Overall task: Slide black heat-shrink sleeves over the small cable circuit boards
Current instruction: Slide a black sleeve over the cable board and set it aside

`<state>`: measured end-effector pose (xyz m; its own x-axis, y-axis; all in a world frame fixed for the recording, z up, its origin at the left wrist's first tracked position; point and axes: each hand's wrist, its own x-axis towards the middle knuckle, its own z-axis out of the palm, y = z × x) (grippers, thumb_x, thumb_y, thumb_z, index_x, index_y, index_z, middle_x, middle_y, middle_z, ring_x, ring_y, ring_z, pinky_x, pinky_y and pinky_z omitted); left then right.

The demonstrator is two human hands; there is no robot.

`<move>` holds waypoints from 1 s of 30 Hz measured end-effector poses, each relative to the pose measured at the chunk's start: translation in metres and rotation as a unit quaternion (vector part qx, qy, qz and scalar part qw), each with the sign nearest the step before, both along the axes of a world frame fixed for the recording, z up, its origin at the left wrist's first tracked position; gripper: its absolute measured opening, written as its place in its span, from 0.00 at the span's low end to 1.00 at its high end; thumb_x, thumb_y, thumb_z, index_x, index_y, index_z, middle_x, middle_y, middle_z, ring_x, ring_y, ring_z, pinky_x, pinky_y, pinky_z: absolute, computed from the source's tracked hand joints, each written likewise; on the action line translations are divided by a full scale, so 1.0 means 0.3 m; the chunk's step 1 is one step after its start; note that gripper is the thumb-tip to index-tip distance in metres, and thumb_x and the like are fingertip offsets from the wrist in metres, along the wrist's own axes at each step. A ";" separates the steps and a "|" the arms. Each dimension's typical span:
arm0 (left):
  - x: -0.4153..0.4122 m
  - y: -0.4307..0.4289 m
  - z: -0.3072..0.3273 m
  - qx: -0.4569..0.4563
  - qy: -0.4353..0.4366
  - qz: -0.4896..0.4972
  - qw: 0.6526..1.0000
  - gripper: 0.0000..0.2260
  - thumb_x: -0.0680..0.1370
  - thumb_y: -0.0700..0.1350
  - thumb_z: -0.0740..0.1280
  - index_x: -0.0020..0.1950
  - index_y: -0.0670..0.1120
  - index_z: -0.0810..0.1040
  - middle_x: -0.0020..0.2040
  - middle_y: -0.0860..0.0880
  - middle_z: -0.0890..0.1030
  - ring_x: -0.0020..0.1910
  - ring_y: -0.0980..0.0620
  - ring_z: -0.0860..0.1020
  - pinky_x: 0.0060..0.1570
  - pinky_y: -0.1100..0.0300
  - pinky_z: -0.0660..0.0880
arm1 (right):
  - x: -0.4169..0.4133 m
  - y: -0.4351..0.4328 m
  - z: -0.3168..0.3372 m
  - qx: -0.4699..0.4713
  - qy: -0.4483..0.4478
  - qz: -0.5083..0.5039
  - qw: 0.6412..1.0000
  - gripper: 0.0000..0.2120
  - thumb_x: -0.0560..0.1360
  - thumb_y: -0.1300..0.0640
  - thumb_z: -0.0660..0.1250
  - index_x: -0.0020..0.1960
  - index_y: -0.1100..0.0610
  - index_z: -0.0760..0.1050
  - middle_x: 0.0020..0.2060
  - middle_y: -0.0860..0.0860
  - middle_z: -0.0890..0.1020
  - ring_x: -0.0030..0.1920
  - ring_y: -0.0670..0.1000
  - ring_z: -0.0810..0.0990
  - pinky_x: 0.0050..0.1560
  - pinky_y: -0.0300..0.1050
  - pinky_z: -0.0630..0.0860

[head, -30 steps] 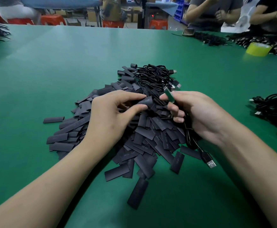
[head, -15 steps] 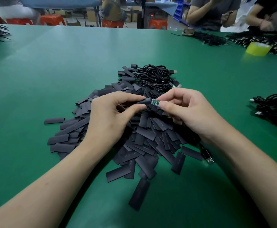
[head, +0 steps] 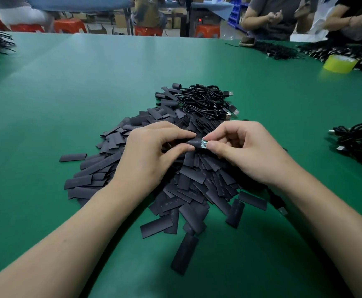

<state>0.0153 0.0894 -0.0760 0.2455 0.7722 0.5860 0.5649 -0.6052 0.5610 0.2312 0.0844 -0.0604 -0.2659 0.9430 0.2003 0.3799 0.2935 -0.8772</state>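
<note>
Workshop setting. A broad green work table (head: 89, 82) fills the foreground, with soft light glare along its far half. Behind it stand orange plastic stools (head: 70, 25), a second table with a blue top (head: 78, 2), cardboard boxes (head: 119, 19) on the floor and stacked blue bins (head: 233, 17). Two seated people (head: 268, 16) occupy the far right edge.

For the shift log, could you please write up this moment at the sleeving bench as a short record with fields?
surface: green table
left: left hand pinches a black sleeve between thumb and forefinger
right: right hand pinches the circuit board at its exposed end
progress: board partly inside the sleeve, green part showing
stock: pile of loose sleeves under both hands
behind: coiled black cables with USB plugs
far right: another cable bundle
</note>
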 end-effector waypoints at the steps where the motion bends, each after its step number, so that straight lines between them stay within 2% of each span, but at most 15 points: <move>1: -0.002 0.002 0.001 0.002 0.000 -0.007 1.000 0.09 0.75 0.44 0.77 0.55 0.48 0.88 0.48 0.54 0.85 0.46 0.58 0.82 0.49 0.63 0.78 | 0.002 0.001 0.000 -0.006 0.009 0.002 1.000 0.06 0.78 0.61 0.72 0.46 0.51 0.84 0.33 0.47 0.81 0.32 0.43 0.72 0.34 0.33 0.70; 8: -0.001 0.002 0.006 -0.008 0.004 -0.047 0.999 0.09 0.74 0.44 0.78 0.54 0.47 0.88 0.47 0.54 0.86 0.47 0.60 0.81 0.51 0.69 0.75 | 0.018 0.004 0.014 -0.035 0.031 0.003 0.999 0.06 0.78 0.63 0.71 0.45 0.54 0.83 0.31 0.49 0.79 0.31 0.48 0.72 0.31 0.38 0.71; 13: 0.005 -0.004 0.007 0.002 0.033 -0.044 0.998 0.11 0.73 0.47 0.79 0.55 0.49 0.88 0.47 0.55 0.87 0.46 0.61 0.81 0.50 0.63 0.77 | 0.019 0.001 0.014 -0.041 0.023 0.010 0.999 0.04 0.78 0.64 0.71 0.47 0.57 0.83 0.31 0.50 0.78 0.30 0.47 0.72 0.30 0.35 0.70; 18: 0.014 -0.014 0.006 -0.005 0.027 -0.045 0.999 0.10 0.74 0.47 0.78 0.54 0.50 0.87 0.46 0.59 0.85 0.45 0.62 0.81 0.50 0.59 0.79 | 0.000 -0.005 0.008 -0.047 0.036 0.022 0.998 0.04 0.77 0.65 0.71 0.49 0.58 0.78 0.32 0.52 0.79 0.28 0.46 0.74 0.30 0.36 0.73; 22: 0.014 -0.009 0.005 -0.010 -0.010 -0.015 1.000 0.08 0.74 0.46 0.78 0.52 0.51 0.87 0.42 0.62 0.83 0.39 0.65 0.78 0.42 0.71 0.72 | 0.021 -0.006 0.021 -0.020 0.034 0.024 0.999 0.04 0.78 0.65 0.71 0.49 0.58 0.78 0.36 0.54 0.84 0.32 0.48 0.78 0.35 0.39 0.77; 24: 0.013 -0.010 0.006 -0.016 -0.025 -0.011 1.000 0.08 0.74 0.45 0.78 0.52 0.50 0.87 0.42 0.62 0.83 0.39 0.66 0.77 0.42 0.74 0.69 | 0.022 -0.010 0.022 0.023 0.016 0.013 1.000 0.04 0.78 0.64 0.72 0.48 0.57 0.79 0.36 0.54 0.85 0.33 0.48 0.79 0.37 0.39 0.77; 27: 0.015 -0.013 0.008 -0.018 -0.049 -0.023 0.998 0.08 0.75 0.44 0.78 0.53 0.49 0.87 0.45 0.56 0.85 0.43 0.61 0.81 0.45 0.66 0.76 | 0.010 -0.016 0.019 0.096 -0.002 -0.004 0.995 0.04 0.77 0.62 0.72 0.47 0.54 0.79 0.36 0.52 0.85 0.34 0.47 0.80 0.37 0.40 0.75; 30: 0.016 -0.011 0.009 -0.016 -0.048 -0.028 0.998 0.09 0.75 0.45 0.77 0.54 0.48 0.87 0.46 0.54 0.86 0.46 0.57 0.82 0.49 0.59 0.79 | 0.005 -0.017 0.018 0.131 -0.009 -0.016 0.991 0.04 0.76 0.61 0.72 0.46 0.53 0.80 0.36 0.51 0.85 0.36 0.51 0.82 0.38 0.49 0.78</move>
